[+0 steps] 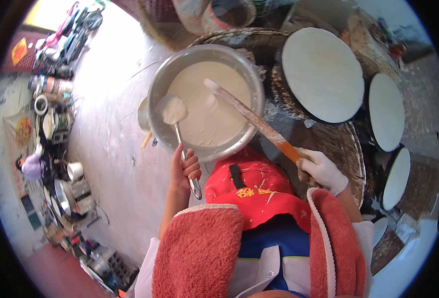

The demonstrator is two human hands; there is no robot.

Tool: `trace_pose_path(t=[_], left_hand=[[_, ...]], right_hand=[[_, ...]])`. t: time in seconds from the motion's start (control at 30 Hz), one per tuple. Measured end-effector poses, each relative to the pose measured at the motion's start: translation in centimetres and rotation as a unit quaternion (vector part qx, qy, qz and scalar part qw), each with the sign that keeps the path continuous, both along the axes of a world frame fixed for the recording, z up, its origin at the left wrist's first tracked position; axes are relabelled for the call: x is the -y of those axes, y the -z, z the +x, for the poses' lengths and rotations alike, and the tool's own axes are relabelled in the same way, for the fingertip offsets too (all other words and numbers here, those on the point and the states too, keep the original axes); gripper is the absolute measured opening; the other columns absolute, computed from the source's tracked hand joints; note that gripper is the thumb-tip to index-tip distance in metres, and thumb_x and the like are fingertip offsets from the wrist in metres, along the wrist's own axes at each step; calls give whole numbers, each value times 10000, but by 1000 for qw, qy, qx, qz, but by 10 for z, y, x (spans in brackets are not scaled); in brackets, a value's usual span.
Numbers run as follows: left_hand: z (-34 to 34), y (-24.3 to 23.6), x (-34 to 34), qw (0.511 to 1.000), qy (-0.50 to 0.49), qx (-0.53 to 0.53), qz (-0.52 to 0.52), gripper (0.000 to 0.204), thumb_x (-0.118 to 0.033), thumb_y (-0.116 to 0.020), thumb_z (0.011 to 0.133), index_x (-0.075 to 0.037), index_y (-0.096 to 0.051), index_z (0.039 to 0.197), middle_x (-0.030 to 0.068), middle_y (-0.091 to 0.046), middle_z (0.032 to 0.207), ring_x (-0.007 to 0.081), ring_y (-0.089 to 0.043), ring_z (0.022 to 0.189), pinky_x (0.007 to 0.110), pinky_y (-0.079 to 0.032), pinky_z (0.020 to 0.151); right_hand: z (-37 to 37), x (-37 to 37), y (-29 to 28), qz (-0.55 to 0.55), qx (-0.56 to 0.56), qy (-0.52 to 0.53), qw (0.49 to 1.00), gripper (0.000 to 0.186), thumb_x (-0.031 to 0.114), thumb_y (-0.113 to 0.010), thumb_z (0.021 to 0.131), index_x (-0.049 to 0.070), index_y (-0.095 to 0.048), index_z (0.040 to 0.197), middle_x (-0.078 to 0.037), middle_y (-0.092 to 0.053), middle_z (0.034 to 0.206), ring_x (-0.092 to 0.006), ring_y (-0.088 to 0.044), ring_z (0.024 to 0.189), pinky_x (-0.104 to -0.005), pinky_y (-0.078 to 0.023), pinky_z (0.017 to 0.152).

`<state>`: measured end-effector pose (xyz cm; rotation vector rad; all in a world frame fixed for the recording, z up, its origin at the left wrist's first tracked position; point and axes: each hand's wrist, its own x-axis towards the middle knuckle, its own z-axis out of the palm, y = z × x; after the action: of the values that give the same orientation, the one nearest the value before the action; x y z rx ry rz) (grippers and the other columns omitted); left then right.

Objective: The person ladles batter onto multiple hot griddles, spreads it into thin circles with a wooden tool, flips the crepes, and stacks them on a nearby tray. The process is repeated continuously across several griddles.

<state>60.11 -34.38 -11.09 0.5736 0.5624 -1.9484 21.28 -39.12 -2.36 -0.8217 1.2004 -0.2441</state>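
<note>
Finger Grip Status

The ladle is gripped by the left hand, its fingers curled closed around the handle. The wooden stick is clasped by the gloved right hand. Both far ends are positioned over batter in the metal pot.

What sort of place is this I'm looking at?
Probably a small food workshop or rustic kitchen: there's a big metal basin of pale, batter-like mixture, a ladle in the left hand, and several large, dark-edged pale discs on the right.

Single head-worn fisheye, facing down, near hands.
</note>
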Motion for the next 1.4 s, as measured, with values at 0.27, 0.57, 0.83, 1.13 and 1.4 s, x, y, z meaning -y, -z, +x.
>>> trace_pose_path(t=[0.27,0.57,0.83,1.13,1.4], left_hand=[[-28,-19,18,996,35,-80,-6,367,-350,-382,1041,-142,-350,741,-66,-226,510,69,-214,369,251,-209,348],[-64,-39,7,997,62,-49,-2,345,-313,-392,1044,-148,-342,745,-71,-231,522,58,-225,380,243,-218,357],[-83,-43,5,997,68,-36,-7,334,-281,-413,1040,-152,-330,744,-77,-222,530,46,-215,381,236,-203,358],[-90,-46,-1,996,70,-47,-17,348,-310,-383,1047,-160,-312,740,-77,-212,523,51,-208,375,240,-202,355],[-90,-50,1,996,62,-59,-5,344,-322,-366,1050,-156,-316,753,-76,-210,522,48,-212,373,236,-210,350]], right_hand=[[-51,-14,30,-347,-132,171,913,369,142,-489,973,-5,-525,1309,-50,-618,769,-126,-602,692,-266,-483,625],[-106,-3,153,-442,-460,37,769,442,234,-576,915,141,-519,1343,-243,-630,853,-424,-615,804,-498,-501,730],[-127,-6,119,-410,-524,-116,738,485,272,-543,930,164,-430,1390,-222,-612,802,-404,-619,716,-504,-500,640],[-138,-12,107,-435,-592,-86,673,513,312,-540,933,196,-406,1414,-182,-584,766,-375,-621,630,-495,-508,563],[-119,22,133,-413,-553,-118,714,480,278,-512,949,174,-416,1408,-202,-598,769,-395,-624,686,-505,-515,614]])
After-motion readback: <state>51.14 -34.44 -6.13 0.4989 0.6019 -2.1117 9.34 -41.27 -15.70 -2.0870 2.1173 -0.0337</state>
